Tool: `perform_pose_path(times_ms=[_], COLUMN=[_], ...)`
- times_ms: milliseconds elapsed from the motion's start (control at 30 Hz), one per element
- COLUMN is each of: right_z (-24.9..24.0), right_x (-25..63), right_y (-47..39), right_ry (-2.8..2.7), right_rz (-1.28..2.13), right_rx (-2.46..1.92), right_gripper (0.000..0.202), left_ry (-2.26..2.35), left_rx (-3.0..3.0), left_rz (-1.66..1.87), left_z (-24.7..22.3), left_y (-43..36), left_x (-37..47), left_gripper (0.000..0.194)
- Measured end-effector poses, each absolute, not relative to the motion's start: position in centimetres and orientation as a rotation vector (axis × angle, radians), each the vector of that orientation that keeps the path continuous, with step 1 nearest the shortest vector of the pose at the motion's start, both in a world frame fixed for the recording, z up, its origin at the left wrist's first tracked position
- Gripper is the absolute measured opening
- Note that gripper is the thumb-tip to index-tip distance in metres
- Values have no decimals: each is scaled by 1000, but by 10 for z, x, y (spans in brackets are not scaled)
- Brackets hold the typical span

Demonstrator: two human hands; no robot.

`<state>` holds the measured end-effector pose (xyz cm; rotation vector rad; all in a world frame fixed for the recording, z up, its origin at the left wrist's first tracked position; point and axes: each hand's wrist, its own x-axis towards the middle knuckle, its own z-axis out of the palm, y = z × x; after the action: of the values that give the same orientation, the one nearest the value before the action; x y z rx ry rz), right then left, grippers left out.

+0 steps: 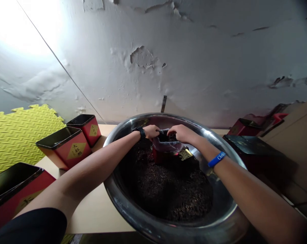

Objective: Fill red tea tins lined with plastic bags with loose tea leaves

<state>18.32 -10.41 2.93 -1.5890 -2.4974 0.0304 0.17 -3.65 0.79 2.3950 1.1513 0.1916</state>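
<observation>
A large metal basin (128, 215) holds a heap of dark loose tea leaves (166, 189). Inside it, toward the far side, stands a red tin (160, 156) with a clear plastic bag (168, 146) lining it, the bag's edge sticking up above the rim. My left hand (151, 131), with a dark watch at the wrist, is closed on the left side of the bag's edge. On the right side, my right hand (180, 133) pinches the bag's edge too; a blue wristband (216, 159) circles that arm. The bag's mouth is spread between both hands.
Several red tins with yellow labels, such as one tin (75, 149), stand on the table (97, 210) at left. A yellow foam mat (21, 132) lies beyond them. Dark red tins (245, 127) are at right. A peeling wall (194, 67) rises behind the basin.
</observation>
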Motion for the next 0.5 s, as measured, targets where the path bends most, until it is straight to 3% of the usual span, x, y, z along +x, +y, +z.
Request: perform_pose_path(times_ms=[300,500], right_z=[38,23], right_x=[146,94], right_y=[-131,-177], right_ry=[-2400,-2982], right_rz=[77,1030], right_rx=[-1371,-834], right_gripper=[32,28], left_ry=[1064,1152], left_rx=[2384,2342], left_rz=[187,219], left_z=[8,8], left_y=[-33,-38], left_x=[-2,1], left_gripper=[28,28])
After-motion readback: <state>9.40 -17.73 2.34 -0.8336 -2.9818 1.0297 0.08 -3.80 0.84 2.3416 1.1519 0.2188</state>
